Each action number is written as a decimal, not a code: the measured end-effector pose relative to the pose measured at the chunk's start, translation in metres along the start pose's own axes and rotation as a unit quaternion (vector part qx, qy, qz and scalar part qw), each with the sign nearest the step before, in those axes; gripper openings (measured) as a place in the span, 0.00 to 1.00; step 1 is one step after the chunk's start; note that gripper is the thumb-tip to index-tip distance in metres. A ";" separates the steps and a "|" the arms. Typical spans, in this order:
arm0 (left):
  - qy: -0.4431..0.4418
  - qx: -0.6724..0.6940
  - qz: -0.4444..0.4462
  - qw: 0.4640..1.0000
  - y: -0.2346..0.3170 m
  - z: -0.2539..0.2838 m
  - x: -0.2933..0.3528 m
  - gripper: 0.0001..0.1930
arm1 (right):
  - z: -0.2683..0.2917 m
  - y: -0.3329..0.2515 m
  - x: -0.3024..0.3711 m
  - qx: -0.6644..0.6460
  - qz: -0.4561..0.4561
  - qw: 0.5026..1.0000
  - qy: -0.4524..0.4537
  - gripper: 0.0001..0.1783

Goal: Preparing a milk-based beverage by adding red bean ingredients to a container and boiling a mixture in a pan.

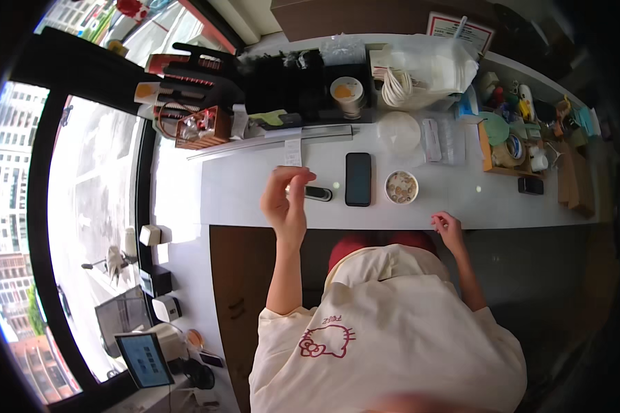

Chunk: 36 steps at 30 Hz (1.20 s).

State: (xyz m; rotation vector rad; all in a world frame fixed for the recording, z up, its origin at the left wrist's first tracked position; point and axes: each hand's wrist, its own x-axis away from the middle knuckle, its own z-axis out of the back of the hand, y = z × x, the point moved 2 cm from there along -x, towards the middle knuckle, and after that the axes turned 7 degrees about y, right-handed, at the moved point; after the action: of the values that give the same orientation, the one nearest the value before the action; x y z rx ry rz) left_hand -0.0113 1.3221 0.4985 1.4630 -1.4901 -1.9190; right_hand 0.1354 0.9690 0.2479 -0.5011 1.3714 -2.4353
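Observation:
My left hand (286, 205) is raised over the front left of the white table, with thumb and fingers drawn together in a pinch. Whatever may be between the fingertips is too small to make out. Behind it, partly hidden, lies a dark, slim object with a rounded end (319, 193). A black phone (358, 179) lies face up to its right. Beyond that stands a round white tub (401, 187) filled with pale liquid and brownish pieces. My right hand (448, 228) is at the table's front edge, lower right of the tub, its fingers loosely bent and apart.
Behind the tub lie a round translucent lid (398, 133) and a plastic packet (432, 141). A paper slip (293, 151) is near my left hand. Further back are a white cup (346, 93), a coiled white cable (397, 88) and, at right, a box (490, 153) with tape rolls.

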 end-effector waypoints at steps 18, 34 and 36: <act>-0.274 -0.271 0.214 0.898 -0.129 0.036 0.106 0.05 | -0.079 -0.046 -0.171 0.288 0.346 0.889 -0.081 0.16; -0.219 -0.360 0.083 0.903 -0.199 -0.024 0.173 0.42 | -0.085 -0.060 -0.194 0.349 0.369 0.861 0.026 0.16; -0.200 -0.340 0.107 0.913 -0.212 -0.035 0.175 0.49 | -0.090 -0.058 -0.199 0.366 0.367 0.855 0.012 0.11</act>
State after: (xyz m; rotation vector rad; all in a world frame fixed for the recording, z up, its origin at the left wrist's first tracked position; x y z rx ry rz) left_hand 0.0116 1.2630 0.2290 0.6010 -0.8883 -2.3392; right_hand 0.2686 1.1497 0.2244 0.2216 0.3962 -2.0486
